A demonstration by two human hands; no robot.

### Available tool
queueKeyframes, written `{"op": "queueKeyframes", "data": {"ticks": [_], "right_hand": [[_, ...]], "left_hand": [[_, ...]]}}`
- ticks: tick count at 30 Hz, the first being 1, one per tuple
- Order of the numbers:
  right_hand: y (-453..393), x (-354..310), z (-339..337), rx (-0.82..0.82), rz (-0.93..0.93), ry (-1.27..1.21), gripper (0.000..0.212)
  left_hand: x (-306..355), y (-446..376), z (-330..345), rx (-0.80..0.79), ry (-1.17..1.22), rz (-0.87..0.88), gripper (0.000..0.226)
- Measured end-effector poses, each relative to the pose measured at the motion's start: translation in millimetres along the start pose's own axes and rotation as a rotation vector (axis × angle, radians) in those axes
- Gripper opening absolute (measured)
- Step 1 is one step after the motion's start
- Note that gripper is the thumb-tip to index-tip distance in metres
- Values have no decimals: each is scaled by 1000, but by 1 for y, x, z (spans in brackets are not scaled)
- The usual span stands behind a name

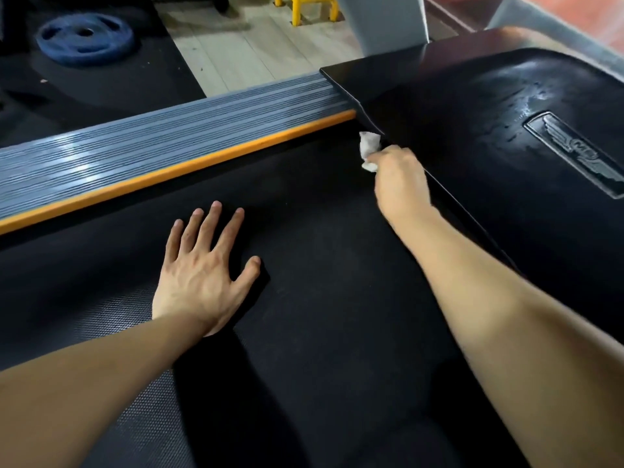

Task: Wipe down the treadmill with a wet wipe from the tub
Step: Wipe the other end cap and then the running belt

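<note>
The treadmill's black belt (331, 265) fills the middle of the view. My right hand (398, 177) is shut on a crumpled white wet wipe (368, 146), pressed where the belt meets the edge of the glossy black motor cover (506, 106). My left hand (206, 268) lies flat on the belt, fingers spread, holding nothing. The motor cover shows wet streaks and an embossed winged logo (580, 153). The tub is not in view.
A grey ribbed side rail (152, 143) with an orange strip (189, 167) runs along the belt's left side. Beyond it lie a black floor mat with a blue weight plate (84, 38), pale wood flooring, a yellow frame (304, 8) and a grey upright (385, 21).
</note>
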State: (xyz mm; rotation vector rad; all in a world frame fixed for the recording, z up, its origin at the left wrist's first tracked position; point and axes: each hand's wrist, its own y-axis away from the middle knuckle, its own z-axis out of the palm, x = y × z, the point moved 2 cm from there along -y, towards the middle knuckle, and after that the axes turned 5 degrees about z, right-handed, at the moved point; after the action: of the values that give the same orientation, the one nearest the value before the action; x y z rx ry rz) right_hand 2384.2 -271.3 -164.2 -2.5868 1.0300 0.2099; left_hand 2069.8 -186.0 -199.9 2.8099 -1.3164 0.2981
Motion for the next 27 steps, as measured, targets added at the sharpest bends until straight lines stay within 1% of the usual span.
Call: {"op": "queueKeyframes", "data": {"ticks": [1,2,3,4,5,6,7,8,9,10,12,13,14,15,16,17,18,19,20,21,22,23,24,25,26,27], "right_hand": [[12,-17,-1,-24,12,-157,30],[28,-37,2,-41,-28,-352,30],[49,-60,4,-63,-130,-443,29],[76,-84,7,-94,-250,-440,26],[103,-101,13,-151,-391,-384,24],[118,-106,15,-174,-472,-308,25],[118,-98,14,-163,-503,-233,28],[102,-77,11,-132,-437,-221,25],[81,-52,6,-74,-357,-151,20],[60,-26,-7,-40,-229,-25,17],[34,19,-23,-88,20,105,23],[30,32,-25,-51,70,136,28],[35,30,-25,-32,91,136,30],[47,14,-27,-21,97,59,28],[62,-9,-26,-65,106,-31,24],[81,-36,-23,-102,35,-154,19],[103,-62,-20,-190,-52,-274,18],[126,-81,-14,-270,-197,-289,21],[147,-92,-11,-313,-345,-256,26],[152,-90,-11,-310,-423,-203,31],[143,-73,-15,-260,-389,-170,31],[126,-45,-19,-187,-292,-127,28],[108,-18,-26,-90,-182,-45,24],[91,6,-38,-38,-35,47,23],[81,24,-46,-36,78,78,25],[74,37,-45,-14,140,77,29]], "left_hand": [[0,0,0,1,0,-1,78],[0,-1,0,-1,-2,-2,77],[-1,-1,0,-7,-5,-3,77],[-1,-1,0,-11,-9,0,77],[-1,-1,1,-11,-11,2,77],[-1,-1,0,-7,-8,3,77],[-1,0,0,-1,-4,4,77],[-1,-1,0,2,-1,5,77],[-1,-1,0,1,-1,4,78],[-1,-1,0,0,-1,3,78],[-1,-1,0,4,0,1,78],[-1,-2,0,4,-3,2,78],[-1,-2,1,1,-8,1,78],[-1,-2,1,-3,-12,0,78],[-1,-2,1,-6,-13,-1,78],[-1,-2,1,-8,-13,-2,79],[-1,-2,1,-11,-7,2,79],[-1,-2,1,-9,4,6,79],[-1,-2,0,-2,15,7,79],[-2,-2,0,2,18,6,79],[-2,-2,0,2,15,8,79],[-2,-2,0,2,10,9,79],[-2,-2,0,3,6,8,79],[-3,-2,1,7,5,7,79],[-2,-2,1,9,3,10,79],[-2,-3,2,8,1,11,79]]}}
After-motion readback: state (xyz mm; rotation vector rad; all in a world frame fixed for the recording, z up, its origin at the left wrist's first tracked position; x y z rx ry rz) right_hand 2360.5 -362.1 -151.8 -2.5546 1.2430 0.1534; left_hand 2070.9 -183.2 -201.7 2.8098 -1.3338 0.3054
